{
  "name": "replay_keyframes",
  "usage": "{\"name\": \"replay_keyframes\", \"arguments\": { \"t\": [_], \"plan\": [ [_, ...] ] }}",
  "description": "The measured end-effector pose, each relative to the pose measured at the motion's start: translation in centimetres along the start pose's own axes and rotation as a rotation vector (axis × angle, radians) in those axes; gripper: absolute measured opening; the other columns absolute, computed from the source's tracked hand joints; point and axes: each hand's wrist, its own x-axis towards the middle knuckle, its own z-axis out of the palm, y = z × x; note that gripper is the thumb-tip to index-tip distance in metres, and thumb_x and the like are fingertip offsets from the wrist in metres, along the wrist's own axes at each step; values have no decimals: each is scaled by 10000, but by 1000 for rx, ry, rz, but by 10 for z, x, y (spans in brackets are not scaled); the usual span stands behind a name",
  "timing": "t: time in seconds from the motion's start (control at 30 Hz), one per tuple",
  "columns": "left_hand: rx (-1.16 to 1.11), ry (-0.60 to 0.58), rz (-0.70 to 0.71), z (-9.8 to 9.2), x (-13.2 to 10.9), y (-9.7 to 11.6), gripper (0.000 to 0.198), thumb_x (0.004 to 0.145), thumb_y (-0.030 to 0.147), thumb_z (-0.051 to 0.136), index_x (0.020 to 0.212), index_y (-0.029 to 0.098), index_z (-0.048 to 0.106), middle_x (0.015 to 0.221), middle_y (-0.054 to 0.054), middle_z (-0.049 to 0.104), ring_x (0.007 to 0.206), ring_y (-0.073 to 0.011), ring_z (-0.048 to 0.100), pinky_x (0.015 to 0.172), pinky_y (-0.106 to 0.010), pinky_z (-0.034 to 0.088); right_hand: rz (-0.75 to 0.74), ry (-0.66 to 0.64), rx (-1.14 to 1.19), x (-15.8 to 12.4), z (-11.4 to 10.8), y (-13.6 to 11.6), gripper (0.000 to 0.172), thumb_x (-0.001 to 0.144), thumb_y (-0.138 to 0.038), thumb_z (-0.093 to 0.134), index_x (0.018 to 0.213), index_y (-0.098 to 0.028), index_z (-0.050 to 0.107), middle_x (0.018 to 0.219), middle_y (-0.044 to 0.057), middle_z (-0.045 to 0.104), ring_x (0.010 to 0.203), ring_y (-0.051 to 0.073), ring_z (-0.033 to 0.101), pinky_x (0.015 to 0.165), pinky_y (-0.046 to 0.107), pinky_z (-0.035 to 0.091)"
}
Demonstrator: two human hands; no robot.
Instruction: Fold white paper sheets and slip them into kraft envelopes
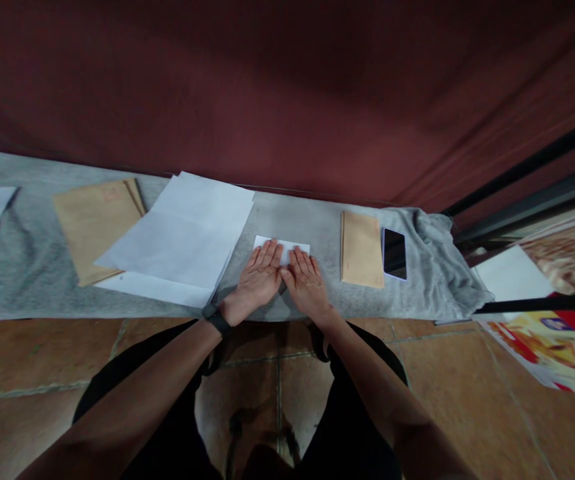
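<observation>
A small folded sheet of white paper [281, 243] lies on the grey cloth in front of me, mostly covered by my palms. My left hand [261, 272] rests flat on its left half, fingers stretched out and pointing away from me. On the right half lies my right hand [305, 280], also flat, with its thumb close to the left hand. Only the paper's far edge and a strip between the hands show. Just left of my left hand is a stack of large white sheets [187, 230].
Brown envelopes [95, 227] lie partly under the white sheets. To the right are more brown envelopes [362, 250] and a dark-screened phone [394, 254]. The grey cloth [297, 213] meets a dark red wall [267, 120]. A colourful box [562, 347] stands at the far right.
</observation>
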Motion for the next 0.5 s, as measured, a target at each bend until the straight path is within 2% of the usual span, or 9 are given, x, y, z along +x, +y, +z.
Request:
{"name": "replay_keyframes", "arguments": {
  "t": [0.3, 0.5],
  "plan": [
    [1, 50, -50, -1, 1, -4, 655, 1018, 307, 314, 1618, 44, 306, 1710, -173, 264, 1610, -274, 183, 1302, -483, 232, 38, 80, -10, 1, 6, 3, 686, 1106, -497, 276, 1602, -30, 359, 1666, 213, 344, 1569, 317, 322, 1273, 540, 271],
    [10, 42, -84, -4, 3, -6, 659, 1042, 354, 274, 1600, 7, 329, 1704, -196, 263, 1609, -285, 184, 1299, -478, 239, 71, 123, -24, -2, 11, 6, 693, 1106, -499, 275, 1598, -18, 355, 1663, 231, 348, 1570, 324, 312, 1262, 538, 282]
  ]
}}
